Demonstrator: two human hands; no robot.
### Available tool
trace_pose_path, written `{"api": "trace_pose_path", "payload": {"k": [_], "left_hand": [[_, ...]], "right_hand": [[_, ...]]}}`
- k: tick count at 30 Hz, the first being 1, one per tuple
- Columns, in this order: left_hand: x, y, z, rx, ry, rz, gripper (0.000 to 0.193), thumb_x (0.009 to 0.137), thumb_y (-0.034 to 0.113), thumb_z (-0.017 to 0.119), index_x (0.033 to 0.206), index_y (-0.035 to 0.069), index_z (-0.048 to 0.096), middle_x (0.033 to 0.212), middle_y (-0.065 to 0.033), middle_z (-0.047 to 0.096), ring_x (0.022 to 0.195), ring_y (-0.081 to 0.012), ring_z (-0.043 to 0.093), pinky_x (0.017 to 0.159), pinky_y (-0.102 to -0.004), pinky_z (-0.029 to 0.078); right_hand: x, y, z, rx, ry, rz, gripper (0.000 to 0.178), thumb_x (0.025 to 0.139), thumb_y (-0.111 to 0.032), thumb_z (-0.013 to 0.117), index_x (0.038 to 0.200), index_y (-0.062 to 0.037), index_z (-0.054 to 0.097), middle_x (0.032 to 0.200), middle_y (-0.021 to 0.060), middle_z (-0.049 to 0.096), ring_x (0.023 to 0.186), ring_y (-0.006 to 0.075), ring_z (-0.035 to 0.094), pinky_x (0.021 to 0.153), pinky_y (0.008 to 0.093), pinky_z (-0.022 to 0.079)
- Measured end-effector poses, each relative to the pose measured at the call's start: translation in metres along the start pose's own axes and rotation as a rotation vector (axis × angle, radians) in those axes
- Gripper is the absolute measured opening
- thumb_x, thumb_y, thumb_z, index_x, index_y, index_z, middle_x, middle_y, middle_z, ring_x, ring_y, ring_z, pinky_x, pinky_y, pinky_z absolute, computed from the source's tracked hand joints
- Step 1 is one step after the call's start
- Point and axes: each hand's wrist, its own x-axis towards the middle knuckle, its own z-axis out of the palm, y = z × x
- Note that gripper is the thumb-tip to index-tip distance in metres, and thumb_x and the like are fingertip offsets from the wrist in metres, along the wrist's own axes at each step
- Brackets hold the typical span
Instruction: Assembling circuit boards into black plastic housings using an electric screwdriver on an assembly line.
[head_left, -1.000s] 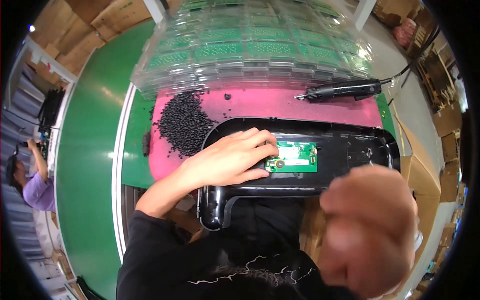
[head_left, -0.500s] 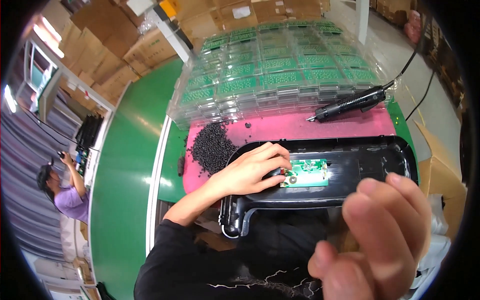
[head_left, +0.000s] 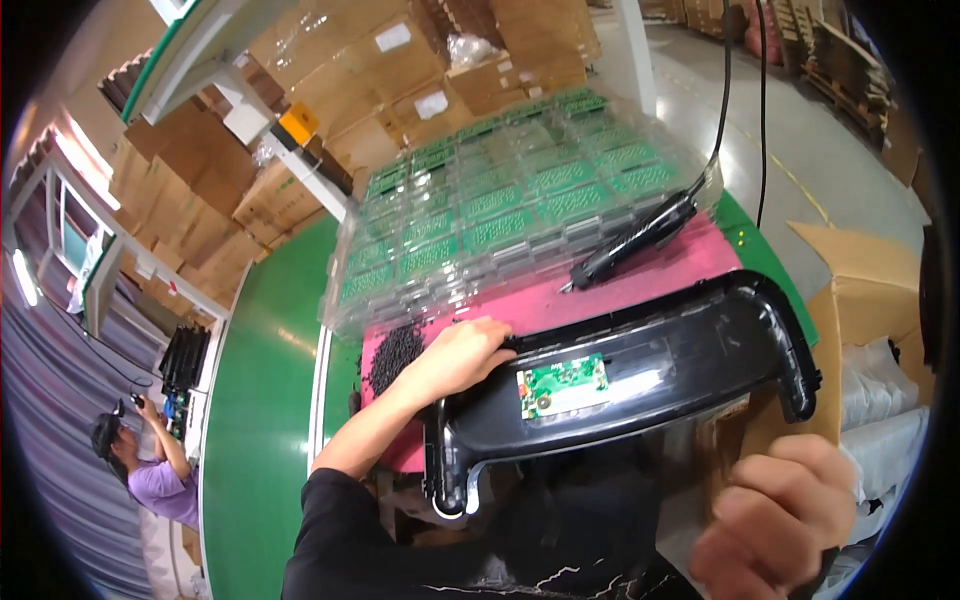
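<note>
A long black plastic housing [head_left: 660,385] lies tilted across the near edge of the pink mat, its hollow side up. Inside it sits a green circuit board [head_left: 563,387] with small parts on it. My left hand [head_left: 465,355] is closed over the housing's far rim near its left end, fingertips partly hidden. My right hand [head_left: 780,515] is raised at the lower right, apart from the housing. Its fingers are curled in and a little blurred; whatever they hold, if anything, is hidden. Beyond the housing, a black electric screwdriver [head_left: 635,245] rests by the trays.
Clear plastic trays [head_left: 520,235] of green boards are stacked at the back. A pile of small black parts [head_left: 397,355] lies on the pink mat [head_left: 540,312]. An opened carton [head_left: 860,260] stands at right. Another person [head_left: 160,480] works at far left.
My left hand has moved from the circuit board to the housing's far rim. The housing is now tilted, its right end nearer. My right hand has curled its fingers and moved lower; the view has shifted.
</note>
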Motion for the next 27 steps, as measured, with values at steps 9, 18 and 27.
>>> {"api": "trace_pose_path", "payload": {"k": [9,18,27], "left_hand": [[-0.057,0.045,-0.06,0.189,0.302,-0.067,0.032,0.073,0.005,0.073,0.103,0.007,0.062,0.09,-0.0084,0.064,0.075,-0.0313,0.066,0.061,-0.0396,0.053],[-0.177,-0.027,-0.036,-0.774,1.456,-0.773,0.023,0.096,0.015,0.058,0.103,-0.006,0.065,0.092,-0.0107,0.068,0.077,-0.0203,0.062,0.071,-0.0348,0.051],[-0.25,-0.135,-0.004,-1.162,1.533,-0.572,0.018,0.084,0.021,0.065,0.095,0.007,0.064,0.094,-0.0066,0.064,0.082,-0.0202,0.06,0.064,-0.0332,0.046]], "right_hand": [[-0.133,0.027,0.059,0.054,-0.436,0.053,0.029,0.07,-0.021,0.069,0.097,-0.0137,0.064,0.08,-0.0042,0.059,0.062,0.0081,0.054,0.052,0.0246,0.034],[-0.168,0.028,0.094,0.238,-0.457,0.089,0.031,0.082,-0.023,0.063,0.106,-0.0043,0.061,0.082,0.0028,0.055,0.07,0.0152,0.059,0.053,0.0284,0.048],[-0.166,0.06,0.084,0.192,-0.166,0.132,0.032,0.073,-0.012,0.065,0.101,0.0022,0.06,0.091,0.012,0.061,0.094,0.0284,0.059,0.075,0.0377,0.049]]}}
